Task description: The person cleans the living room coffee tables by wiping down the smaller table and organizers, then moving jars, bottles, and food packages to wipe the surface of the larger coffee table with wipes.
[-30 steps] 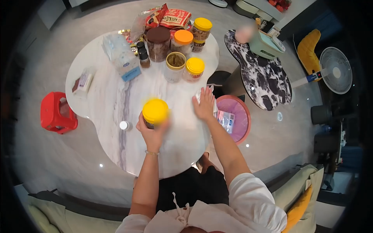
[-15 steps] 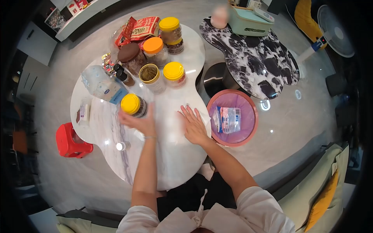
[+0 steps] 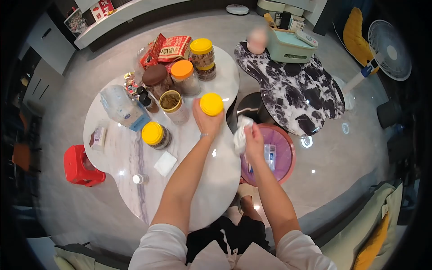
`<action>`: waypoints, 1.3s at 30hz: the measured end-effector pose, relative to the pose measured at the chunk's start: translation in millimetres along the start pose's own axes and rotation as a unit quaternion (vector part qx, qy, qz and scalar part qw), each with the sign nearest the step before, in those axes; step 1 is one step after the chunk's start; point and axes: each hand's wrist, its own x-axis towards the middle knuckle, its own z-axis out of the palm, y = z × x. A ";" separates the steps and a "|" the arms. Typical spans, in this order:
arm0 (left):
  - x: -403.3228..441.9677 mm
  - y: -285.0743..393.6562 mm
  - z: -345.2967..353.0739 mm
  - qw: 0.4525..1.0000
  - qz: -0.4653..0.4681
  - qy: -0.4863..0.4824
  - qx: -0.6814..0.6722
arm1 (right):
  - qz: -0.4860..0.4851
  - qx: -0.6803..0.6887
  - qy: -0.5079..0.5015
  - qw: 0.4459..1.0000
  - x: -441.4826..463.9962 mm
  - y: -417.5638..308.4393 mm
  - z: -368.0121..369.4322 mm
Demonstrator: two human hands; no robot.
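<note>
My left hand (image 3: 208, 123) is wrapped round a jar with a yellow lid (image 3: 211, 104) near the right side of the marble-patterned table (image 3: 180, 198); the jar's body is mostly hidden. In my right hand (image 3: 254, 143) is a crumpled white tissue (image 3: 242, 134), held above the edge between the table and the pink bin (image 3: 293, 155). Left of my left hand stand an open canister (image 3: 177, 112) with dark contents and another yellow-lidded jar (image 3: 157, 136). A folded white tissue (image 3: 165, 163) lies flat below that jar.
At the table's back are an orange-lidded jar (image 3: 184, 77), a brown-lidded jar (image 3: 156, 80), stacked jars (image 3: 203, 58) and red packets (image 3: 173, 47). A blue-white bag (image 3: 121, 108) and small white bottle (image 3: 140, 179) sit leftward. A black-and-white table (image 3: 297, 90) stands right.
My left hand has left the nearer yellow-lidded jar and moved right onto the other one. My right hand has risen from the tabletop and moved right, gripping the crumpled tissue.
</note>
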 end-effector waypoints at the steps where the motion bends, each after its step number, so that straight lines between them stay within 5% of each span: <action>1: -15.0 -2.5 -8.6 0.996 0.067 -0.054 -0.034 | -0.019 0.013 -0.028 0.999 0.1 -22.3 10.0; 3: -52.6 2.0 -29.2 0.993 0.053 -0.089 -0.050 | -0.063 -0.024 -0.100 0.993 4.7 -30.4 28.4; 4: -69.5 3.0 -41.7 0.989 0.045 -0.125 -0.065 | -0.188 -0.163 -0.137 0.959 -3.4 -28.5 41.6; 5: -82.7 1.1 -54.0 0.989 0.046 -0.124 -0.060 | -0.289 -0.404 -0.144 0.856 -19.2 -29.0 51.8; 6: -94.2 -1.0 -65.4 0.987 0.101 -0.122 0.017 | -0.369 -0.612 -0.137 0.686 -35.8 -28.3 59.4; 8: -109.3 -7.9 -81.5 0.977 0.153 -0.116 0.094 | -0.344 -0.584 -0.168 0.716 -53.4 -15.3 67.9; 11: -109.9 -13.8 -97.2 0.975 -0.081 -0.119 -0.167 | -0.277 -0.510 -0.204 0.788 -50.2 -13.2 80.1; 15: -97.4 1.3 -115.4 0.990 0.007 -0.115 -0.078 | -0.186 -0.359 -0.234 0.884 -9.6 0.2 83.3; 18: -107.0 -7.8 -127.7 0.987 0.040 -0.133 -0.076 | -0.231 -0.469 -0.241 0.818 61.7 27.2 54.3; 20: -114.6 -10.6 -152.8 0.983 -0.046 -0.155 -0.088 | -0.304 -0.461 -0.146 0.821 108.5 39.1 44.3; 22: -126.6 -14.0 -195.6 0.970 -0.111 -0.193 -0.098 | -0.282 -0.451 -0.134 0.836 154.3 33.3 48.8; 23: -134.0 -12.0 -217.3 0.958 -0.159 -0.194 -0.143 | -0.313 -0.501 -0.099 0.801 184.6 51.8 44.2; 25: -143.1 5.2 -248.7 0.941 -0.216 -0.189 -0.177 | -0.141 -0.649 -0.093 0.742 217.1 60.9 54.0; 26: -142.8 16.1 -260.7 0.945 -0.225 -0.165 -0.171 | -0.134 -0.645 -0.098 0.746 221.1 70.2 63.0; 30: -155.1 3.3 -258.7 0.958 -0.230 -0.103 -0.136 | -0.243 -0.696 -0.038 0.675 214.8 95.3 74.5; 33: -157.7 14.1 -260.1 0.941 -0.244 -0.145 -0.184 | -0.338 -0.612 -0.149 0.699 187.4 94.7 76.5; 39: -154.2 17.0 -248.8 0.965 -0.178 -0.090 -0.172 | -0.313 -0.579 -0.279 0.699 124.3 105.5 85.8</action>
